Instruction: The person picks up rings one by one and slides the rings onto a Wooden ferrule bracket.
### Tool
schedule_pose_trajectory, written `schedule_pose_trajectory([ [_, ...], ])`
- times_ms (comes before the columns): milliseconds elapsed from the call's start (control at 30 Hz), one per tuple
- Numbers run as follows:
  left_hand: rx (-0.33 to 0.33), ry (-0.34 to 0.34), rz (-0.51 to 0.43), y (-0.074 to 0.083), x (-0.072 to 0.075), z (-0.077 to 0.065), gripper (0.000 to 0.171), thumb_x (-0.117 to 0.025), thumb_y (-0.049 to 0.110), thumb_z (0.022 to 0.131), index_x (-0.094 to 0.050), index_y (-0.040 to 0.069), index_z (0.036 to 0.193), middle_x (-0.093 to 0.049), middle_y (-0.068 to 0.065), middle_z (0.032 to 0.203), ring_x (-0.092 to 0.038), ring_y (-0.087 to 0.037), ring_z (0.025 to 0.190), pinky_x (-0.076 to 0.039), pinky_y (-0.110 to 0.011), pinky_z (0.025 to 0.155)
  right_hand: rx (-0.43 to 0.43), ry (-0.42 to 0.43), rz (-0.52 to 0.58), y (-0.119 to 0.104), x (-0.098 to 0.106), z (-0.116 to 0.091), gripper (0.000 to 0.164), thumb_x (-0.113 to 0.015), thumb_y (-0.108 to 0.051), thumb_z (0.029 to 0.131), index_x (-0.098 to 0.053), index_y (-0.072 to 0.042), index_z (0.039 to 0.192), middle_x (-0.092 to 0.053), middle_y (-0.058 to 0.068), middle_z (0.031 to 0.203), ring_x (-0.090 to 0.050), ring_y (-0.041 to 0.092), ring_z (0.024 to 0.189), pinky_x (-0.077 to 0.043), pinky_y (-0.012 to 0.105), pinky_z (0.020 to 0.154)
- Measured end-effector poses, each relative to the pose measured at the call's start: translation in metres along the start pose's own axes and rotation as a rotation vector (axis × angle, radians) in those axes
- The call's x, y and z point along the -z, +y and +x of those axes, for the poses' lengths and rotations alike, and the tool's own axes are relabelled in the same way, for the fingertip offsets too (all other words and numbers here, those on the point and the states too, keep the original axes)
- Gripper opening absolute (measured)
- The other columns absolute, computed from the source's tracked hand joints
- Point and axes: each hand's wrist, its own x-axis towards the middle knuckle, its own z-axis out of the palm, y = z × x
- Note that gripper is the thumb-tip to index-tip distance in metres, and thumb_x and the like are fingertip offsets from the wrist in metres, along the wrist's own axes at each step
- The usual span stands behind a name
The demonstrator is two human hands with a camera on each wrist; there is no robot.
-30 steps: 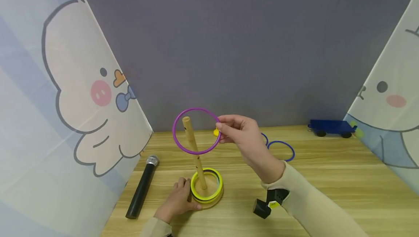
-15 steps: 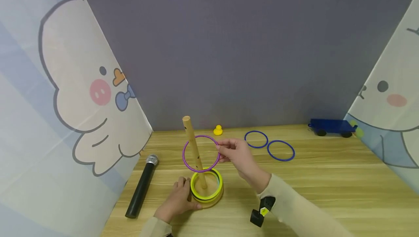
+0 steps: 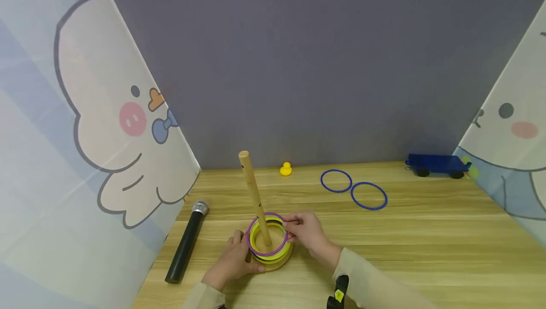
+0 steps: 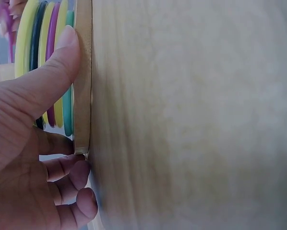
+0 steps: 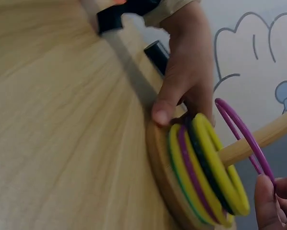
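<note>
A wooden peg (image 3: 252,181) rises from a round wooden base (image 3: 278,266) on the table. My left hand (image 3: 233,260) grips the base from its left side, thumb at the front and fingers curled behind. Stacked around the peg's foot are several rings, yellow, black, purple and green, with a thick yellow ring (image 5: 211,160) on top. Between thumb and fingers, my right hand (image 3: 310,234) pinches the right edge of a thin purple ring (image 5: 253,139). This ring encircles the peg just above the stack, a gap showing between them in the right wrist view.
Left of the stand lies a black microphone (image 3: 186,242) with a silver head. Behind are a small yellow duck (image 3: 286,169) and two blue rings, one left (image 3: 322,183) and one right (image 3: 369,208). A blue toy wagon (image 3: 437,165) stands by the grey back wall.
My right hand has brought the purple ring down along the peg, from near its top to just over the stack. The left hand has stayed at the base.
</note>
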Motion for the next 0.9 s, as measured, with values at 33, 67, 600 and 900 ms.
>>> schedule_pose_trajectory([
  [33,-0.001,-0.001,-0.001,0.0,0.0,0.0,0.11,-0.085,0.05,0.065,-0.036,-0.012,0.142,-0.04,-0.016,0.116,-0.043,-0.034,0.104,-0.045,-0.054,0.089,0.005,0.007,-0.005,0.003,0.0,0.001,0.021,-0.065,0.003,0.089,-0.064,0.016,0.106,-0.063,0.014,0.078,-0.058,0.012,0.055,-0.056,0.037,0.058],
  [67,-0.004,0.001,-0.001,0.001,0.0,0.0,0.11,-0.085,0.05,0.065,-0.036,-0.014,0.141,-0.04,-0.017,0.117,-0.043,-0.035,0.105,-0.045,-0.054,0.09,0.01,0.015,-0.011,0.007,0.0,0.002,0.02,-0.065,0.003,0.089,-0.065,0.015,0.105,-0.063,0.013,0.077,-0.058,0.012,0.055,-0.056,0.035,0.056],
  [600,0.005,0.005,-0.009,0.005,0.002,0.0,0.109,-0.086,0.046,0.066,-0.036,-0.019,0.138,-0.04,-0.02,0.119,-0.041,-0.036,0.108,-0.043,-0.053,0.093,0.048,0.254,-0.211,0.02,0.073,0.019,0.015,-0.068,-0.002,0.088,-0.069,0.009,0.099,-0.066,0.018,0.082,-0.061,0.022,0.053,-0.055,0.036,0.051],
  [900,0.022,-0.012,-0.044,0.003,0.003,0.0,0.108,-0.086,0.046,0.066,-0.036,-0.016,0.139,-0.039,-0.02,0.12,-0.041,-0.037,0.11,-0.042,-0.055,0.095,0.016,0.382,-0.417,0.025,0.176,0.029,0.024,-0.064,-0.008,0.092,-0.063,0.012,0.107,-0.068,0.021,0.086,-0.063,0.018,0.057,-0.053,0.03,0.052],
])
